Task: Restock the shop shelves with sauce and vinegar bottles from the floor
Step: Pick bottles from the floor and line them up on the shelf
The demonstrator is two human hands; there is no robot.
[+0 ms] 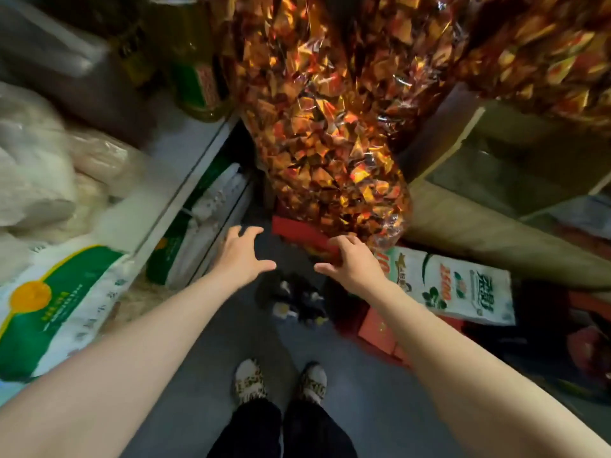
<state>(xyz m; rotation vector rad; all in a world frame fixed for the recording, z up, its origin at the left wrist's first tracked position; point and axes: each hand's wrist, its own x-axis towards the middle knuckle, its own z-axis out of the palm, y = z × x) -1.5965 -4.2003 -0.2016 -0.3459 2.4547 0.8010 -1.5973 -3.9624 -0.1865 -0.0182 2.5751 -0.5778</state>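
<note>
- Foil-wrapped sweets in a clear bag (330,120): crinkled, glossy gold, orange and red; a tall bulging mass filling the top centre of the frame and reaching down to mid-frame. A second such mass (545,51) sits in the upper right corner.
- Floor (205,375): smooth grey, matte, running up the centre from the bottom edge.
- Shelf unit (185,166): pale flat board with a straight metal edge, slanting across the left side.
- Green and white sack (56,309): woven plastic with a yellow disc, lower left, lying on the shelf.
- White plastic bags (36,180): soft, lumpy, translucent, left edge.
- Printed white sack (459,285): woven, with red and green print, lying on its side at right of centre.
- Oil bottle (195,71): clear plastic, yellowish content, green label, upper left on the shelf.
- Red boxes (377,328): flat cardboard, on the floor lower right of centre.
- Dark bottles (294,299): a blurred cluster of dark shapes with pale caps, on the floor at centre, below and between the two hands; the kind cannot be told.
- Left hand (241,256): fingers spread and lightly bent, holding nothing, above the floor left of centre.
- Right hand (350,262): fingers spread, holding nothing, in front of a red carton (297,233).
- Slippers (281,381): a pair, soft, leopard-patterned, bottom centre.
</note>
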